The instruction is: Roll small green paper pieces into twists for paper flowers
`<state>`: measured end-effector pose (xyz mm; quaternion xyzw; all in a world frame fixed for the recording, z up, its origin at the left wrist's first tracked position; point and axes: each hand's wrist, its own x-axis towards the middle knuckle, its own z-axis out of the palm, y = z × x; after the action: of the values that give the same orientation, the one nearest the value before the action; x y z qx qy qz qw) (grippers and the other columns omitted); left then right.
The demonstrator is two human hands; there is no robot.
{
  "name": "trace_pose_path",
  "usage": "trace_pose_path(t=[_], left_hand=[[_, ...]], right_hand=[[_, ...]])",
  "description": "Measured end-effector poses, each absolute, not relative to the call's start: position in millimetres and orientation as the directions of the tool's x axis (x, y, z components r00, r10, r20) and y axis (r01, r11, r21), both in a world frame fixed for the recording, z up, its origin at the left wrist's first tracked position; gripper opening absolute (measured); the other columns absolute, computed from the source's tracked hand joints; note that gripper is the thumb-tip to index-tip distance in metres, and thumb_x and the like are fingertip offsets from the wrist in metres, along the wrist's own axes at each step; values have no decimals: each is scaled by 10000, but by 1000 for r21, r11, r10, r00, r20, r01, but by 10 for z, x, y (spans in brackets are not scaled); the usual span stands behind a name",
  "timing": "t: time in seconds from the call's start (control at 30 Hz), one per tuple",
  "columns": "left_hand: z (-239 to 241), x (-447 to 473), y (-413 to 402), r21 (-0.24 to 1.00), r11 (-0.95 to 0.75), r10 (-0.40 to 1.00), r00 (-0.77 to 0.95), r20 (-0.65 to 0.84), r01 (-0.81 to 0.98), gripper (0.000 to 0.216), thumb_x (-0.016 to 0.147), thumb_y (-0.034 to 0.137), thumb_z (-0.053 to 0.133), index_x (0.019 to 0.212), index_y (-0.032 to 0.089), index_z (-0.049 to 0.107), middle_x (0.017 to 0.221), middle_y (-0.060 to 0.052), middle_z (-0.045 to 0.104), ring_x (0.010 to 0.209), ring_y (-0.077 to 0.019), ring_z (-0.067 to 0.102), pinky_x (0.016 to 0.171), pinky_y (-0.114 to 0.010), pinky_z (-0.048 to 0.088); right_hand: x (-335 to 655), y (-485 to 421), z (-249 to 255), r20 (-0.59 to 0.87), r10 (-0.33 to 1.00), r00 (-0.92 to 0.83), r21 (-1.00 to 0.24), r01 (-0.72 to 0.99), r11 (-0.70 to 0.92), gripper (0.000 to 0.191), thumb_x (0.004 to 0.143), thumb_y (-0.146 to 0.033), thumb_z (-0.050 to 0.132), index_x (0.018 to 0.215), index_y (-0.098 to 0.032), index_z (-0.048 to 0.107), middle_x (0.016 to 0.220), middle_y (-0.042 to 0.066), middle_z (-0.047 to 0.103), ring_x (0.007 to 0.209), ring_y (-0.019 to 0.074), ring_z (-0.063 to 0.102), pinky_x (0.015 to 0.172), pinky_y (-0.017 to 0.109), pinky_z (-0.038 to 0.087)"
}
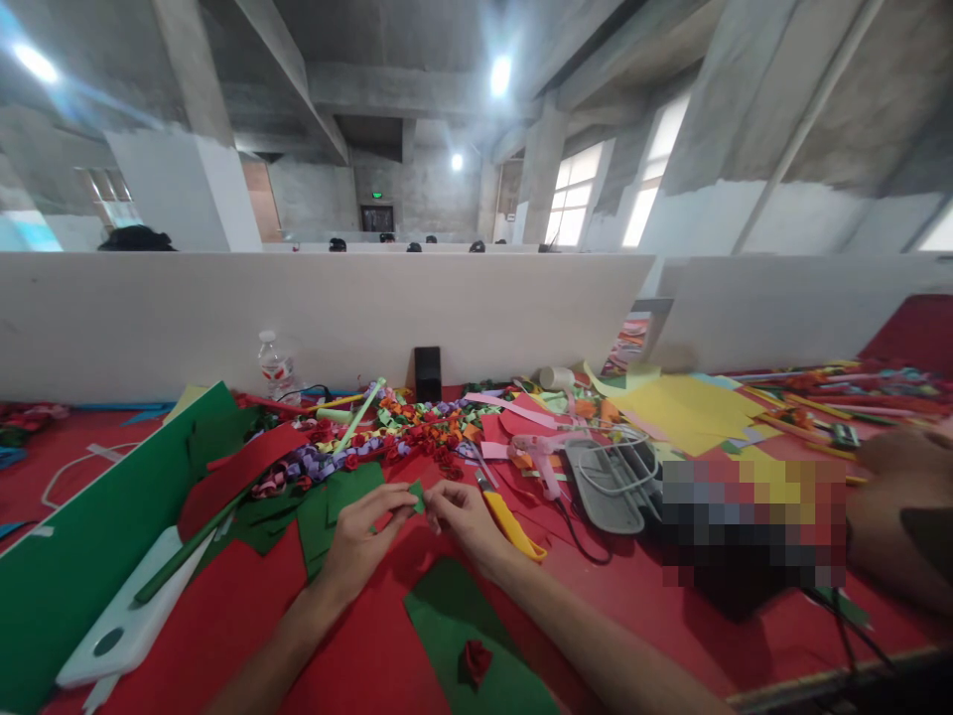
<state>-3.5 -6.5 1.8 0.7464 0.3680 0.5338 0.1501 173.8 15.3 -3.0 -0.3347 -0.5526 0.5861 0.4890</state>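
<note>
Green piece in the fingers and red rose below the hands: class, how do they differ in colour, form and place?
The green piece is bright green, the red rose deep red. The green piece looks thin and fairly flat; the red rose is bunched up. The left hand pinches the green piece, while the red rose lies on a green sheet. Both are smaller than that sheet.

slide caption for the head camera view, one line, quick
Left hand pinches a green scrap beside the right hand, near a yellow cutter.

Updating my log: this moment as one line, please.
left hand: pinches green piece | right hand: close beside it | yellow cutter: beside right hand
</note>
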Motion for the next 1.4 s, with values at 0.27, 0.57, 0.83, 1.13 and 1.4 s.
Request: trace_pose_path(t=[0.27,0.57,0.83,1.13,1.4], left_hand=[[-51,-43,1,806,-513,852,58,521,296,91,828,267,660,848,223,738,1001,-55,742,916,-211,705,806,-282,566],[-47,58,22,932,-363,931,-29,363,3,163,765,290,687,868,163,691,869,-62,753,828,-203,719,757,-288,587],[-86,37,94,940,-338,941,-9,338,-45,311,735,435,733,849,152,676,837,-81,756,799,-219,723,732,-325,602],[-93,40,54,930,-366,930,20,367,-27,120,782,266,668,845,163,675,905,-86,762,896,-222,722,805,-317,581],[-101,46,21,841,-524,843,-58,535,136,78,818,225,635,846,177,690,1009,-68,665,891,-174,695,812,-276,583]], right_hand=[[1751,100,50,249,945,-214,-968,-73,239,316,822,-453,662,730,-151,657,572,-23,569,532,107,496,547,230,379],[1745,58,48,317,934,-167,-946,16,324,264,844,-399,646,770,-148,677,691,8,622,637,132,544,601,237,417],[1746,78,-21,339,923,-180,-935,46,353,233,823,-396,665,882,-174,703,818,40,682,739,173,597,671,271,462],[1741,46,63,284,938,-198,-957,4,291,271,856,-420,625,830,-163,708,738,28,666,646,149,572,612,256,435],[1735,120,20,214,963,-166,-976,-70,205,344,786,-474,697,673,-149,687,572,6,614,526,122,517,529,242,394]])
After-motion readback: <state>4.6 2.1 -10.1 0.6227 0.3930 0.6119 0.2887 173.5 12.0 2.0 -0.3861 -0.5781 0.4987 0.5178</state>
